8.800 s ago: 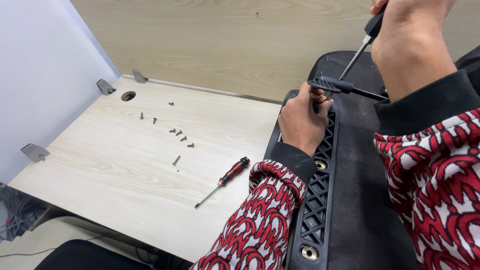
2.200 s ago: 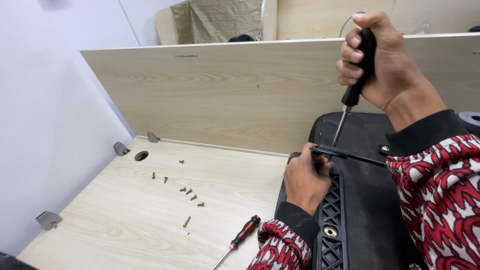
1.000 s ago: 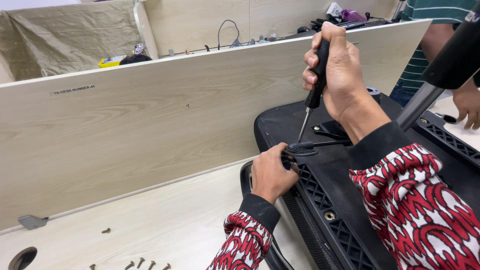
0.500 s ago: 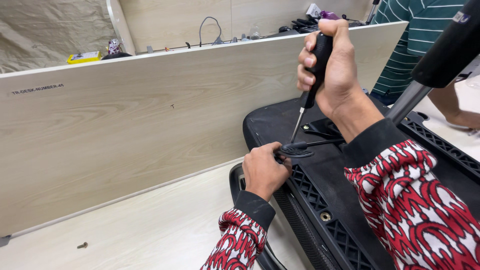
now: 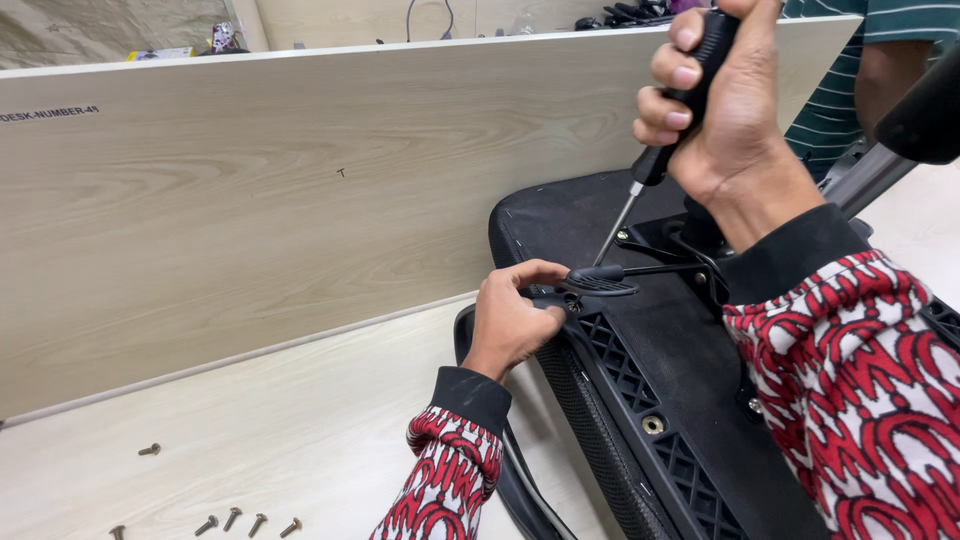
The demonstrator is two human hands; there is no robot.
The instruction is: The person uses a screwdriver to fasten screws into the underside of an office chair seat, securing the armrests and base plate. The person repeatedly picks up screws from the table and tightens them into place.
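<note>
My right hand (image 5: 722, 110) grips the black handle of a screwdriver (image 5: 668, 125) held upright, its metal shaft angled down to a spot beside a black lever (image 5: 602, 281) on the underside of an upturned black chair seat (image 5: 640, 380). My left hand (image 5: 512, 318) rests on the seat's edge, its fingers pinching something small at the base of that lever, hidden by the fingers. Both sleeves are red, white and black patterned with black cuffs.
The seat lies on a light wood desk (image 5: 250, 430) backed by a wooden divider panel (image 5: 300, 190). Several loose screws (image 5: 240, 520) lie at the lower left. Another person in a striped green shirt (image 5: 850, 90) stands at the upper right, near a black chair arm (image 5: 925, 105).
The view has closed in on the seat and shifted slightly, bringing the screws back into sight. My right hand still holds the screwdriver upright; my left hand stays by the lever.
</note>
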